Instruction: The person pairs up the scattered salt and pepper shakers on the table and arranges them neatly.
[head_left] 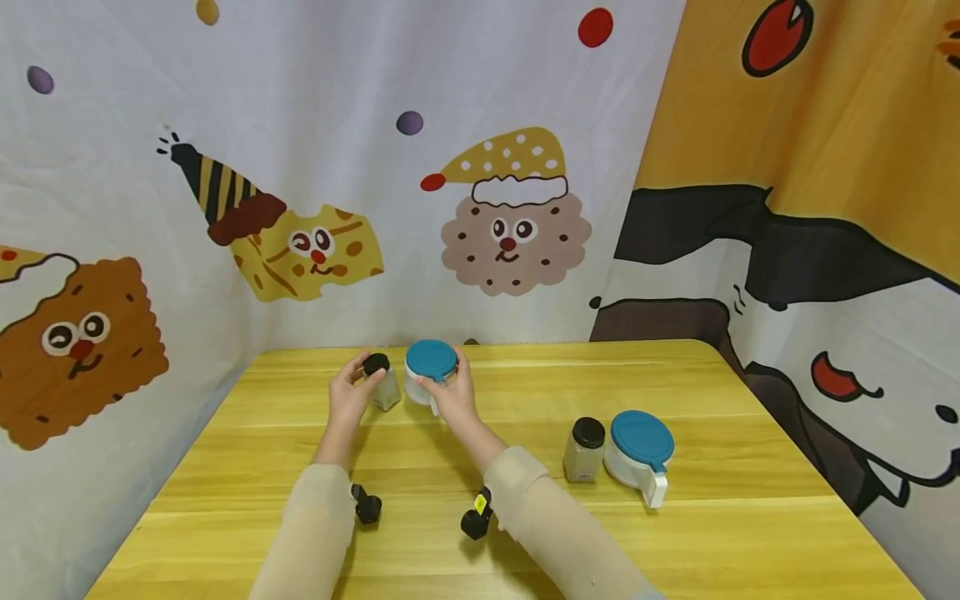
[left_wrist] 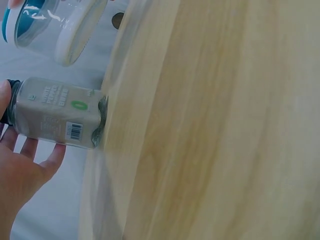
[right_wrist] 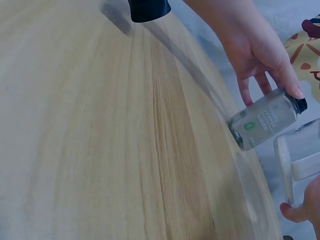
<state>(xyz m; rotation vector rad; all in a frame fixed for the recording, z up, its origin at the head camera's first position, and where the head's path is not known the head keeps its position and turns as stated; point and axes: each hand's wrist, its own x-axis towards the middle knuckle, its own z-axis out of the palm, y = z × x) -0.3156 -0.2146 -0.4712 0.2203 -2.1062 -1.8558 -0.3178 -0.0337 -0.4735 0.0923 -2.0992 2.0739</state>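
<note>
My left hand (head_left: 348,400) grips a small clear spice jar (left_wrist: 55,111) with a black lid, thumb and fingers round its top. Greyish powder fills the jar, and a label with a barcode and a green oval shows on its side. My right hand (head_left: 457,398) holds a clear round container (head_left: 417,385) with a blue lid (head_left: 431,358) and a white handle. Both things are side by side near the far edge of the table. In the right wrist view the spice jar (right_wrist: 265,120) tilts slightly, its base close over the wood.
A second black-lidded spice jar (head_left: 583,454) stands at the right of the wooden table (head_left: 420,533). Beside it sits another blue-lidded container (head_left: 637,450), its white handle facing me. A curtain (head_left: 337,100) with cartoon prints hangs behind the table.
</note>
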